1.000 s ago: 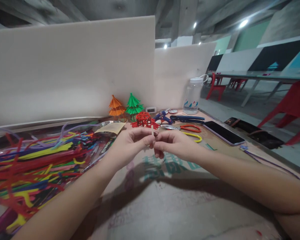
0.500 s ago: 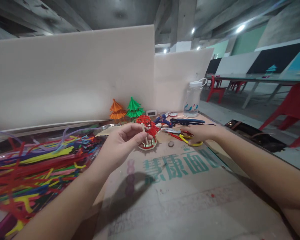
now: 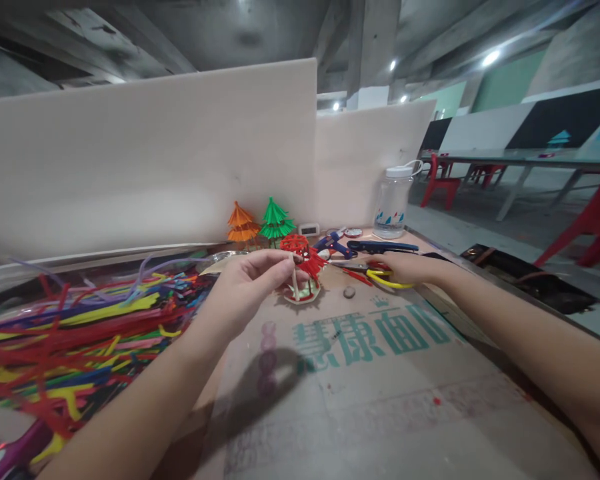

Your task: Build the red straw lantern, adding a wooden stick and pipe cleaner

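My left hand pinches a short cream-coloured strip upright between thumb and fingertips. Just behind it stands a small red openwork piece with a red fringe, above a pale round base; the strip and my fingers partly cover these. At the right, the fingers of my right hand are closed around the yellow handle of a pair of scissors, whose blades point left on the table. A small grey pebble-like object lies between the two hands.
Orange and green paper-like trees stand by the white panel. A blue glue gun, dark-blue pliers-like tool and water bottle sit at the back. Colourful pipe cleaners pile up at left. A printed sheet covers the front.
The whole view has shifted slightly, so everything appears a little further right and lower. Both hands keep nearly the same places, the left still pinching the strip, the right still at the scissors.
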Tool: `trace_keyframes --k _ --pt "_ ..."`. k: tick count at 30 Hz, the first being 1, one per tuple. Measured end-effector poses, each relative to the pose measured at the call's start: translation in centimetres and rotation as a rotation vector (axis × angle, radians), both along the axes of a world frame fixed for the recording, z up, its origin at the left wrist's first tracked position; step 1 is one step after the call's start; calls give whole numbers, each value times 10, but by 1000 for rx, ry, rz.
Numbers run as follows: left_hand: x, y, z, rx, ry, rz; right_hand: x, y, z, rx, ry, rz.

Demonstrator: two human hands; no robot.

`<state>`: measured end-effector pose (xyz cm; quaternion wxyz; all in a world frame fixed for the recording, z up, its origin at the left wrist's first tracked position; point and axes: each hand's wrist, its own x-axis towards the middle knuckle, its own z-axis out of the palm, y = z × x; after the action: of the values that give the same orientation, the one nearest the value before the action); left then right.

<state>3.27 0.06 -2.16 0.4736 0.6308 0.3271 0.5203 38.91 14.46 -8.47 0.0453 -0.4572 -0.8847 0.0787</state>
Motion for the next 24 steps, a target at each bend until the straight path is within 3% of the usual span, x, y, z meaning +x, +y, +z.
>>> trace_keyframes --k 5,9,12,17,20,24 --pt "1 -1 2 5 -69 -12 12 -6 27 -78 26 45" --pt "3 -3 3 78 -54 -7 21 -28 64 -152 275 49" --pt "4 -6 0 149 3 32 5 -53 81 -112 474 16" --pt "5 -13 -3 259 103 166 -58 -98 81 101 681 37" --pt "6 -16 -1 330 140 212 -87 -122 76 205 578 61" --pt "6 -19 1 458 214 233 -99 -138 72 339 500 126"
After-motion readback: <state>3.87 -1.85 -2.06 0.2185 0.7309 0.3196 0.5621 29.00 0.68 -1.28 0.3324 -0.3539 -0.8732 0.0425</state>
